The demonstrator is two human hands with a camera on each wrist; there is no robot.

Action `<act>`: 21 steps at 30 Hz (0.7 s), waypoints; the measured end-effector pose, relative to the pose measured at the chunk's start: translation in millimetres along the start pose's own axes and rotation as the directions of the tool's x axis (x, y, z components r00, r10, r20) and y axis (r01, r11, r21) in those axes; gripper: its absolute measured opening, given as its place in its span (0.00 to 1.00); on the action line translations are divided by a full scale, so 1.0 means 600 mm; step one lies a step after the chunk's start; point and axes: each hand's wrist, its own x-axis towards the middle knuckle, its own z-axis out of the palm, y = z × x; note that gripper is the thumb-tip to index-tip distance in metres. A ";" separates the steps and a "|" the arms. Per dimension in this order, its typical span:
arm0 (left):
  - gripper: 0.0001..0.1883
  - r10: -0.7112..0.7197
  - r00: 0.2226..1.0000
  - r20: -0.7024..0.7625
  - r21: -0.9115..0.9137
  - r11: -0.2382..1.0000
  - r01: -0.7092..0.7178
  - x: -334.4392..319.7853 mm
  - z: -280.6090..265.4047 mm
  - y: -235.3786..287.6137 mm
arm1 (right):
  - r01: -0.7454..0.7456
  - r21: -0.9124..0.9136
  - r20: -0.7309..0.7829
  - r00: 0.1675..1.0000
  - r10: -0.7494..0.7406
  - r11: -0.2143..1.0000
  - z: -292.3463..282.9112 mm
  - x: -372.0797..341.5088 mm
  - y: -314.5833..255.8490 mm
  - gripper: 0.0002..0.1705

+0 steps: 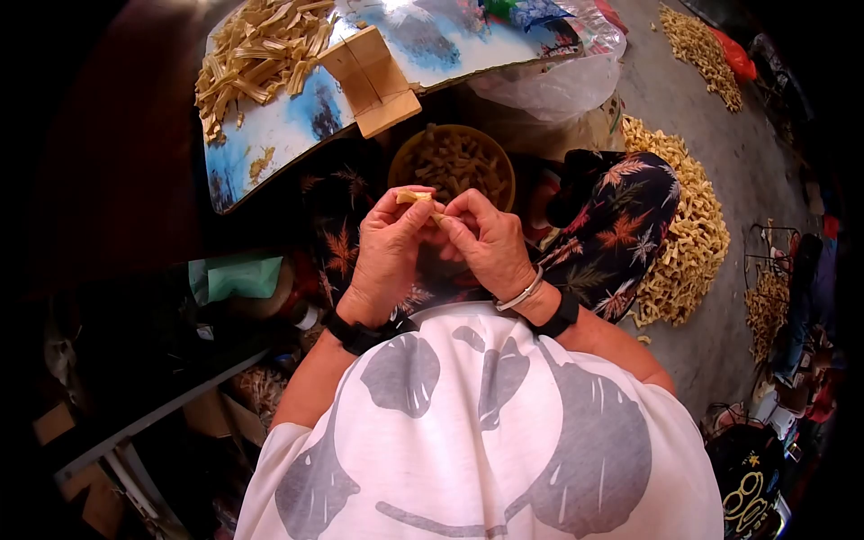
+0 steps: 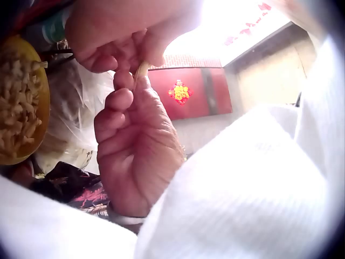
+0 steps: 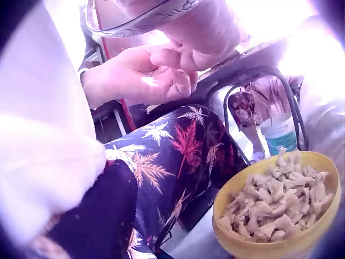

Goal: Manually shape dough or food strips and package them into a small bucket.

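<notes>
In the head view a small pale yellow strip lies across the fingers of both hands. The left hand pinches it between thumb and curled fingers, and the right hand pinches its lower right end. The hands are close together over the person's lap, just below a yellow bowl of similar pieces. In the left wrist view the strip shows between the right hand and the left hand. In the right wrist view the fingers hide the strip; the bowl stands at the lower right.
A blue and white board at the top carries a heap of strips and a wooden block piece. Piles of yellow pieces lie on the grey floor to the right. A clear plastic bag hangs beside the board.
</notes>
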 end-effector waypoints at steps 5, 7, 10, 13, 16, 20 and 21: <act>0.12 -0.014 0.999 0.047 0.098 0.995 0.009 0.002 -0.013 0.011 | 0.053 -0.111 -0.028 0.998 -0.057 0.992 -0.018 0.014 0.004 0.07; 0.12 -0.042 0.996 0.079 0.158 0.987 0.029 0.001 -0.018 0.009 | 0.325 -0.316 -0.096 0.924 -0.370 0.891 -0.026 0.039 0.015 0.07; 0.11 -0.129 0.985 0.115 0.222 0.970 0.101 0.002 -0.027 -0.002 | 0.232 -0.166 0.006 0.972 -0.234 0.958 -0.023 0.046 0.006 0.08; 0.11 -0.195 0.970 0.147 0.272 0.951 0.150 0.001 -0.031 0.000 | 0.195 -0.054 0.046 0.980 -0.193 0.979 -0.022 0.049 0.022 0.06; 0.10 -0.177 0.965 0.193 0.381 0.920 0.092 -0.004 -0.018 0.005 | 0.285 -0.149 -0.013 0.957 -0.290 0.947 -0.015 0.042 0.009 0.04; 0.09 -0.175 0.962 0.211 0.503 0.863 0.047 -0.005 -0.012 0.007 | 0.406 -0.330 -0.027 0.898 -0.438 0.852 -0.008 0.044 0.011 0.04; 0.09 -0.189 0.959 0.213 0.507 0.860 0.057 -0.006 -0.011 0.007 | 0.418 -0.356 -0.024 0.890 -0.456 0.836 -0.008 0.044 0.011 0.04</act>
